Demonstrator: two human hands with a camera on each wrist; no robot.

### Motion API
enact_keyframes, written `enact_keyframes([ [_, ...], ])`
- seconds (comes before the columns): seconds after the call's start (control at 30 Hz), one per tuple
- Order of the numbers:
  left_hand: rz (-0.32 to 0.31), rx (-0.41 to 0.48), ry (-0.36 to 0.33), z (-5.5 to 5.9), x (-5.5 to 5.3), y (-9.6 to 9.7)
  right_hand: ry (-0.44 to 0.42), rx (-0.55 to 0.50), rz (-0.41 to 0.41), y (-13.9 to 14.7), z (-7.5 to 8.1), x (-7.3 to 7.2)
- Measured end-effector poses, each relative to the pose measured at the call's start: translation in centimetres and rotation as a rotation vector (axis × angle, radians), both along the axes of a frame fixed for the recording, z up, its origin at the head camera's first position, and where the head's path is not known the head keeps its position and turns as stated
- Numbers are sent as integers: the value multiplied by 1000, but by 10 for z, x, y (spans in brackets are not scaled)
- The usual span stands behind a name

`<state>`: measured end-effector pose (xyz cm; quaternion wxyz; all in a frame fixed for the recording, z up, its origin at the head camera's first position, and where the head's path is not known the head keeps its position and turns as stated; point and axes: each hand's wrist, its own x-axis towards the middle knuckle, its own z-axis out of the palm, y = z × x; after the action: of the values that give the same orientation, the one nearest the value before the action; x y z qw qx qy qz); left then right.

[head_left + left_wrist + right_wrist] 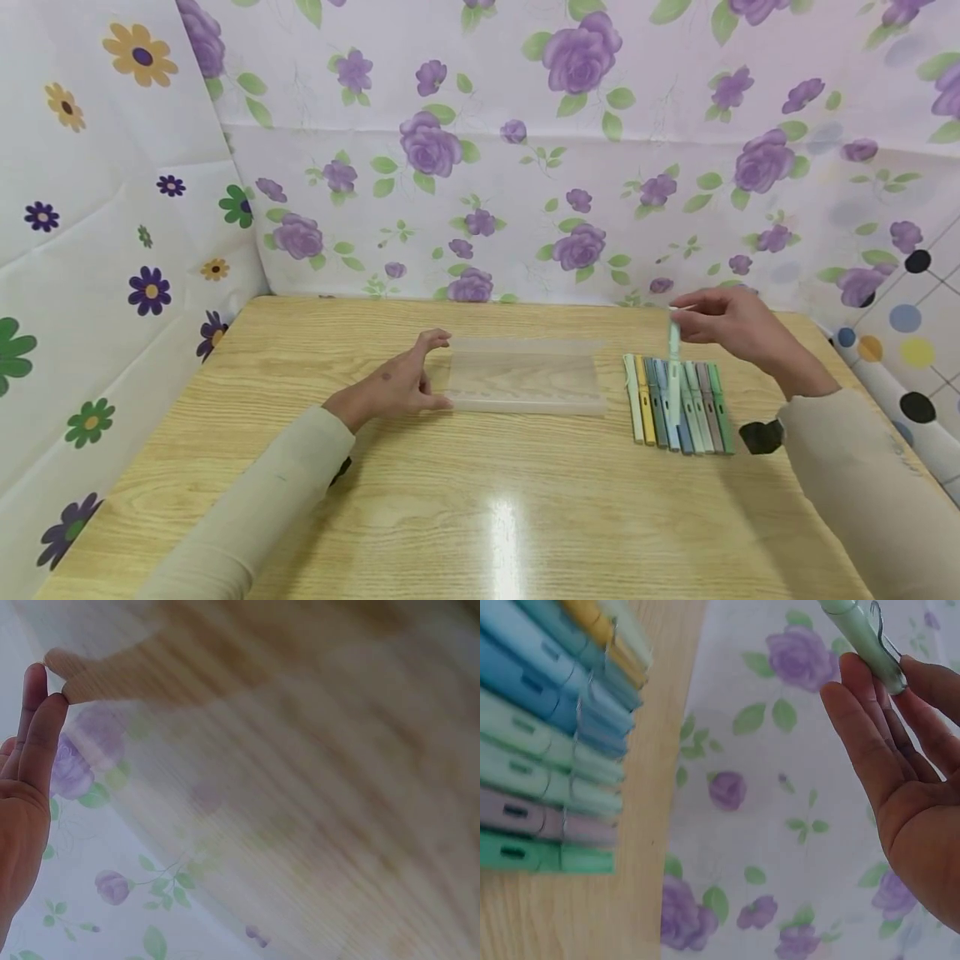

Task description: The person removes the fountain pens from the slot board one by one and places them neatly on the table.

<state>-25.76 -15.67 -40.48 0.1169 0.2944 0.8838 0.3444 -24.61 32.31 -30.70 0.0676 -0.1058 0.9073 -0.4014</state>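
Observation:
My left hand (393, 385) spans the left end of a clear plastic tray (528, 406), thumb at its near corner and fingertips at its far corner. In the left wrist view, the see-through plastic fills much of the picture, with the fingers (43, 742) at its edge. Between thumb and fingertips, my right hand (723, 323) pinches a pale green pen (674, 367) by its capped end, the clip showing in the right wrist view. The pen points down, overlapping a row of pens (720, 408) in yellow, blue, green and mauve, laid side by side.
The wooden table (420, 492) runs back to a flowered cloth (510, 200). Another patterned sheet (97, 275) stands along the left, and a dotted one (907, 333) along the right. The pens lie to the right of the tray.

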Motion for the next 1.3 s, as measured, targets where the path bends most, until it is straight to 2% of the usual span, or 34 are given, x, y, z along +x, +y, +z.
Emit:
enact_keyframes([
  [0.17,6,2,-9,0,0,0,-36,44,-40,24,-9,1],
  [0.5,11,1,-25,0,0,1,-139,56,-137,65,-38,1],
  [0.7,12,5,-23,-1,0,0,-193,29,-150,78,-53,-3],
  [0.9,22,5,-31,0,0,1,-260,63,-142,87,-66,-6],
  [1.13,27,-4,-15,0,1,1,-280,124,-136,95,-80,-11],
  [1.3,25,-8,-8,1,2,0,-286,113,-132,95,-86,-13],
])
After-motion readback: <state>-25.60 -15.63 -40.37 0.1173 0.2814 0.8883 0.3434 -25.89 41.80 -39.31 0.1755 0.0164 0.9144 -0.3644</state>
